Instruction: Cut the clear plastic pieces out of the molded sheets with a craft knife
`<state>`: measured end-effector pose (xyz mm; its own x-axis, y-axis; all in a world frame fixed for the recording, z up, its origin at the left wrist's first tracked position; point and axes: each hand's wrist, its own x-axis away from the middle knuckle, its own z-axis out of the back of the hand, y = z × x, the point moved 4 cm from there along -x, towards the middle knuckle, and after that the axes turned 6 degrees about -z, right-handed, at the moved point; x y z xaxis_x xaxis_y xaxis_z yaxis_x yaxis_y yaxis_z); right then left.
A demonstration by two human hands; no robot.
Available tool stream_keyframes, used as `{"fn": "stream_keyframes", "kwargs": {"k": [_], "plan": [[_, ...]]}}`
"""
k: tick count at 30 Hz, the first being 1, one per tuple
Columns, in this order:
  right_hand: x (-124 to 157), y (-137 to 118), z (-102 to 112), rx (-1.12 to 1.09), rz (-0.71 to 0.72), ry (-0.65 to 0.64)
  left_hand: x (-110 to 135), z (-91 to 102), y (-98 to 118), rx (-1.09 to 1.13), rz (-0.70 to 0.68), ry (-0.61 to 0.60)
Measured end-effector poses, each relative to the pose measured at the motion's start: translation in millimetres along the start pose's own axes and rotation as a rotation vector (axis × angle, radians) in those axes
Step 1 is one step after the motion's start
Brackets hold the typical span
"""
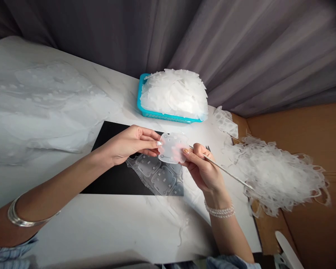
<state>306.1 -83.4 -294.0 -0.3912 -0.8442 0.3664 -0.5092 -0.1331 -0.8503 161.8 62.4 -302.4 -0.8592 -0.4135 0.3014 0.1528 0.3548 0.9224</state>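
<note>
Between both hands, above a black mat, is a translucent white plastic piece with rounded corners and small holes. My left hand pinches its left edge between thumb and fingers. My right hand grips its right edge with the thumb in front. A thin metal rod also lies in my right hand, its long end slanting down to the right. Under the hands, a clear sheet with the outlines of several similar pieces rests partly on the mat, its lower part spreading onto the white table.
A blue basket heaped with white plastic pieces stands behind the mat. Translucent sheets cover the table's left side. To the right, a pile of plastic offcuts spills over a cardboard box. A grey curtain hangs behind.
</note>
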Motion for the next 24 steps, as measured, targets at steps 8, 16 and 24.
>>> {"fn": "stream_keyframes", "kwargs": {"k": [8,16,24], "plan": [[-12.6,-8.4,25.2,0.030,0.144,0.189,-5.9,9.5,-3.5,-0.031,-0.023,0.040],[-83.4,-125.4,24.9,0.692,0.985,0.689,-0.6,9.6,7.7,-0.057,-0.044,0.055],[-160.9,-114.1,-41.6,0.953,0.741,0.113,1.5,12.7,12.8,-0.082,-0.099,0.061]]}}
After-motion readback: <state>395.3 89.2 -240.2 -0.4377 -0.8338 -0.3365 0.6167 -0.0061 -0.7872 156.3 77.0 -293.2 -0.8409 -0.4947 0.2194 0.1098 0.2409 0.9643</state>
